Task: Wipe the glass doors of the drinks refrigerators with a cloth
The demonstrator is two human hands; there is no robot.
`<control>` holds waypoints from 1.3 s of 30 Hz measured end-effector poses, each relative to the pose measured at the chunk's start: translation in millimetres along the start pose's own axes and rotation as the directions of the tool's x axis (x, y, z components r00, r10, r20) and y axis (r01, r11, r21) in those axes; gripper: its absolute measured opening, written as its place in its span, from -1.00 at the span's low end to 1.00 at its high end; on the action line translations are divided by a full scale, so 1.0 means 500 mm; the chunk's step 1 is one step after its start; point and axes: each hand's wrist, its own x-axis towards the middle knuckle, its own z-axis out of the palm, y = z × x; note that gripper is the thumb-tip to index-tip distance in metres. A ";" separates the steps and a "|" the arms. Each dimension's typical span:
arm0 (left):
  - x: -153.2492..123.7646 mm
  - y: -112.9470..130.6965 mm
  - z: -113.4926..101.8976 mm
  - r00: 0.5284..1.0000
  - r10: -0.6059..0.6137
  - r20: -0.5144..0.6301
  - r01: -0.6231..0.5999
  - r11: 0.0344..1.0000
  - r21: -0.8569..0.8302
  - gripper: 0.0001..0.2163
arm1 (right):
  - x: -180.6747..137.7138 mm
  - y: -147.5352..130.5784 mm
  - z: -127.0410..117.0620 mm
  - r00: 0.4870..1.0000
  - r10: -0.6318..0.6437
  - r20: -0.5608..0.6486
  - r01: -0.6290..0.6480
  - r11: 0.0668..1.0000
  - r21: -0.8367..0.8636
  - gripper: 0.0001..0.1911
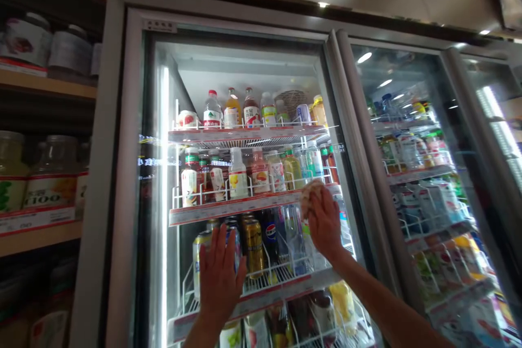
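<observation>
My left hand (pixel 219 274) lies flat and open against the glass door (pixel 171 119) of a drinks fridge, fingers spread, over the cans on the third shelf. My right hand (pixel 324 223) presses a crumpled pale cloth (pixel 308 196) onto the same glass, higher and to the right, level with the second shelf's front rail. Behind the glass stand bottles (pixel 238 174) on the upper shelves and cans (pixel 253 239) with a cola bottle lower down.
A second fridge door (pixel 411 147) with more drinks adjoins on the right, and a third beyond it. To the left, wooden shelves (pixel 44 87) carry large jars and tubs. A bag hangs at the top right corner.
</observation>
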 end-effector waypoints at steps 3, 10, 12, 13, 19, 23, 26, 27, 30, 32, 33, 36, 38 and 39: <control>-0.001 -0.001 0.000 1.000 -0.004 0.013 0.004 1.000 0.002 -0.39 | -0.003 -0.015 -0.001 0.992 -0.103 0.067 0.100 0.994 0.042 -0.48; 0.001 -0.003 -0.004 1.000 0.021 0.011 -0.021 1.000 0.000 -0.41 | 0.004 -0.029 -0.010 0.999 -0.025 0.048 0.025 1.000 -0.003 -0.52; 0.002 -0.003 -0.006 1.000 0.019 0.009 -0.019 1.000 -0.001 -0.41 | 0.008 -0.037 -0.010 0.999 0.001 0.036 -0.001 1.000 0.003 -0.54; 0.002 -0.003 -0.007 1.000 0.022 0.006 -0.022 1.000 0.000 -0.41 | 0.004 -0.042 -0.011 0.991 -0.088 0.097 0.085 0.996 0.036 -0.54; -0.001 -0.007 -0.009 0.999 0.052 0.009 -0.052 0.999 0.009 -0.41 | -0.017 -0.044 -0.011 0.986 -0.116 0.123 0.112 0.993 0.040 -0.54; -0.004 -0.010 -0.004 0.999 0.039 -0.010 -0.039 0.999 -0.002 -0.42 | -0.020 -0.058 -0.006 0.997 -0.045 0.068 0.042 0.999 0.034 -0.53; -0.004 -0.010 -0.004 0.999 0.046 -0.014 -0.046 0.999 -0.009 -0.42 | -0.040 -0.069 -0.010 0.919 -0.313 0.238 0.289 0.948 0.131 -0.54; -0.003 -0.010 -0.004 0.999 0.052 -0.016 -0.052 0.999 -0.009 -0.43 | -0.042 -0.067 -0.010 0.924 -0.298 0.237 0.277 0.953 0.120 -0.54; -0.002 -0.007 -0.007 0.998 0.055 -0.025 -0.055 0.998 -0.007 -0.42 | -0.037 -0.056 -0.004 0.998 -0.023 0.065 0.023 1.000 0.007 -0.53; -0.001 -0.006 -0.008 0.998 0.047 -0.033 -0.047 0.999 -0.008 -0.41 | -0.032 -0.054 -0.001 0.999 0.003 0.053 -0.003 1.000 0.005 -0.53; -0.001 -0.005 -0.008 0.998 0.043 -0.035 -0.043 0.999 -0.011 -0.41 | -0.032 -0.054 -0.002 0.991 -0.077 0.106 0.074 0.997 0.034 -0.53; -0.003 -0.005 -0.008 0.999 0.038 -0.027 -0.038 0.999 -0.018 -0.41 | -0.031 -0.050 -0.006 0.937 -0.272 0.217 0.253 0.961 0.112 -0.54; -0.004 -0.004 -0.007 0.999 0.037 -0.018 -0.038 0.999 -0.016 -0.41 | -0.029 -0.044 -0.006 0.984 -0.125 0.123 0.121 0.992 0.047 -0.52; -0.004 -0.003 -0.006 0.999 0.034 -0.016 -0.034 0.999 -0.014 -0.40 | -0.028 -0.042 -0.006 0.998 -0.024 0.060 0.023 1.000 0.014 -0.51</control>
